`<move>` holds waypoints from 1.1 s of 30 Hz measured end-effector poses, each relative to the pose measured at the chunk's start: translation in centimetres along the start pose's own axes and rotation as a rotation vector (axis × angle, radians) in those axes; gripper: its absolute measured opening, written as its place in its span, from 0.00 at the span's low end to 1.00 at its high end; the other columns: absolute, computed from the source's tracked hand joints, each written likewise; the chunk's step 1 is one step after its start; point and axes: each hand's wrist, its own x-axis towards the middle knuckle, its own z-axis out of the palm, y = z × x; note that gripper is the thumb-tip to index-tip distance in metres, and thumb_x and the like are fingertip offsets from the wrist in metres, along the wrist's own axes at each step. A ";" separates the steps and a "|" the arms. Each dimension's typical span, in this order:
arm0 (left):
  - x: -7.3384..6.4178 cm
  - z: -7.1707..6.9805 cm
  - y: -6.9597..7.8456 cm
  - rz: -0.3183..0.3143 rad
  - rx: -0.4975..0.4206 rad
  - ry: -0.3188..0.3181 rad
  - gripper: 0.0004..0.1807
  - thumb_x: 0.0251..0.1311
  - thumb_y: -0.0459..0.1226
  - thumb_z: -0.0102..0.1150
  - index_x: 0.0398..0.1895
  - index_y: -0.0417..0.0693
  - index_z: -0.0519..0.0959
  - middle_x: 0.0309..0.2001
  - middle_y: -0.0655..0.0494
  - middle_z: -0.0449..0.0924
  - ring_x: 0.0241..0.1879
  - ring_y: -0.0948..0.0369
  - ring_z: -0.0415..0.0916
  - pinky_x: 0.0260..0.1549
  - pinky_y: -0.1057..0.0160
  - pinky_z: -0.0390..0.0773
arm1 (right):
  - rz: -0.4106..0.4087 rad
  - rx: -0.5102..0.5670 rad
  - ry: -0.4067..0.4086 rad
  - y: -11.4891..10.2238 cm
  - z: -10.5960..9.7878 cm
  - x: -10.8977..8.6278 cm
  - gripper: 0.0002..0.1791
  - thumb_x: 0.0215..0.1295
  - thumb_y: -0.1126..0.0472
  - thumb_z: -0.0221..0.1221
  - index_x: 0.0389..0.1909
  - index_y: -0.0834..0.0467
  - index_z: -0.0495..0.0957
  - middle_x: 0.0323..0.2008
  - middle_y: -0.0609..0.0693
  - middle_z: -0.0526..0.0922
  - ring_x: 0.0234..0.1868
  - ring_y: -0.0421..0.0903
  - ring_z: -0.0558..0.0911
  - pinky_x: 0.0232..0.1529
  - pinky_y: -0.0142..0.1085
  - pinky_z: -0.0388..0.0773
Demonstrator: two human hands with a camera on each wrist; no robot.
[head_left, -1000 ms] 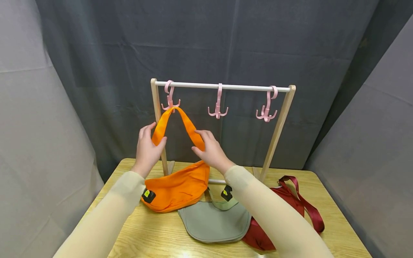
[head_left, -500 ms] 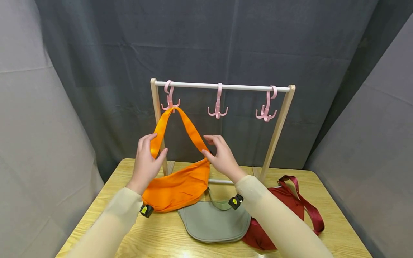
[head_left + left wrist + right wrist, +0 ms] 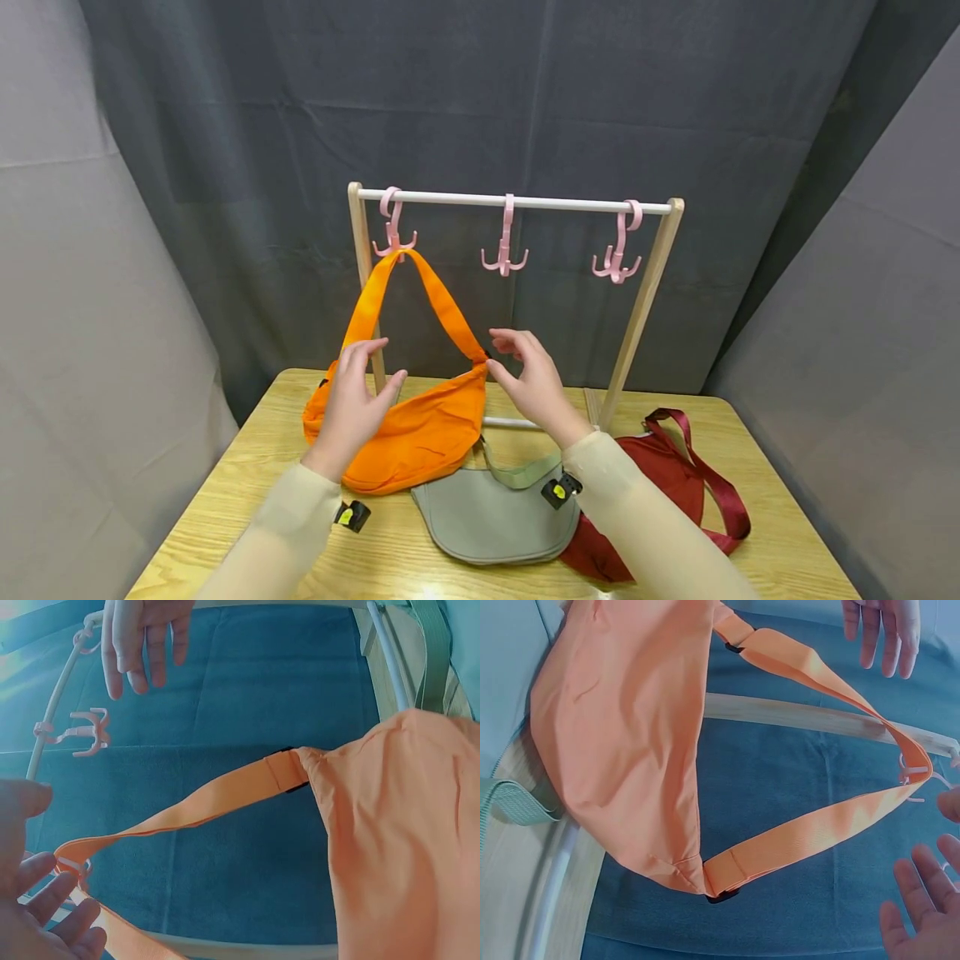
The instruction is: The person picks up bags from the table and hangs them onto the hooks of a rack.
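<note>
An orange shoulder bag (image 3: 423,433) hangs by its strap (image 3: 446,312) from the left pink hook (image 3: 393,237). Its lower part reaches down to the table and touches or overlaps the grey-green bag. My left hand (image 3: 354,407) is in front of the bag's left end, fingers spread and thumb apart, gripping nothing. Beside the bag's right end, where strap meets body, my right hand (image 3: 534,385) holds its fingers loosely bent around no object. Both wrist views show the strap looped over the hook, with the left hand (image 3: 45,900) and the right hand (image 3: 930,900) apart from the fabric.
Two more pink hooks, a middle one (image 3: 506,250) and a right one (image 3: 617,254), hang on the white rail (image 3: 562,202) of a wooden-legged rack. On the table (image 3: 780,517) lie a grey-green bag (image 3: 498,517) and a dark red bag (image 3: 663,467) partly behind my right sleeve.
Both hands have come away from the strap and moved lower, the right one also further right. The orange bag stays hanging, its left end now more visible.
</note>
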 end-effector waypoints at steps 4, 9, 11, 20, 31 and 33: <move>-0.5 0.7 0.0 -0.005 -0.019 -0.014 0.30 0.69 0.41 0.66 0.70 0.45 0.69 0.67 0.44 0.67 0.65 0.45 0.68 0.67 0.42 0.71 | 0.013 0.007 0.006 0.4 -0.1 -0.8 0.22 0.71 0.60 0.65 0.64 0.54 0.76 0.53 0.57 0.80 0.56 0.52 0.79 0.64 0.50 0.75; -1.2 1.5 -0.1 -0.009 -0.062 -0.026 0.28 0.68 0.39 0.66 0.69 0.43 0.70 0.66 0.44 0.68 0.66 0.45 0.68 0.70 0.41 0.68 | 0.028 0.020 0.016 1.0 -0.1 -1.7 0.21 0.71 0.61 0.65 0.63 0.54 0.77 0.52 0.55 0.80 0.55 0.51 0.79 0.62 0.51 0.75; -1.6 1.8 -0.2 -0.017 -0.067 -0.031 0.28 0.68 0.39 0.66 0.68 0.43 0.71 0.66 0.44 0.68 0.66 0.45 0.68 0.70 0.41 0.67 | 0.032 0.025 0.014 1.1 -0.1 -2.1 0.20 0.71 0.61 0.65 0.63 0.53 0.78 0.52 0.54 0.80 0.55 0.52 0.79 0.62 0.52 0.76; -3.1 2.8 -0.4 -0.007 -0.024 -0.066 0.25 0.69 0.40 0.66 0.66 0.45 0.73 0.63 0.47 0.71 0.64 0.48 0.71 0.68 0.43 0.71 | 0.028 0.035 0.028 1.7 0.0 -3.6 0.17 0.70 0.64 0.66 0.58 0.55 0.81 0.50 0.53 0.81 0.53 0.51 0.80 0.61 0.53 0.77; -4.2 4.8 -0.8 0.009 -0.013 -0.077 0.22 0.66 0.40 0.69 0.61 0.45 0.77 0.60 0.47 0.73 0.68 0.46 0.70 0.68 0.43 0.71 | 0.035 0.003 0.027 2.7 0.4 -5.7 0.16 0.68 0.63 0.67 0.55 0.54 0.83 0.48 0.52 0.83 0.51 0.50 0.81 0.59 0.52 0.78; -4.5 5.3 -1.0 0.000 -0.017 -0.082 0.22 0.66 0.39 0.69 0.61 0.45 0.77 0.60 0.48 0.73 0.65 0.47 0.71 0.67 0.43 0.72 | 0.035 -0.006 0.024 2.9 0.6 -6.1 0.16 0.68 0.63 0.68 0.55 0.53 0.83 0.48 0.50 0.83 0.50 0.48 0.81 0.59 0.52 0.78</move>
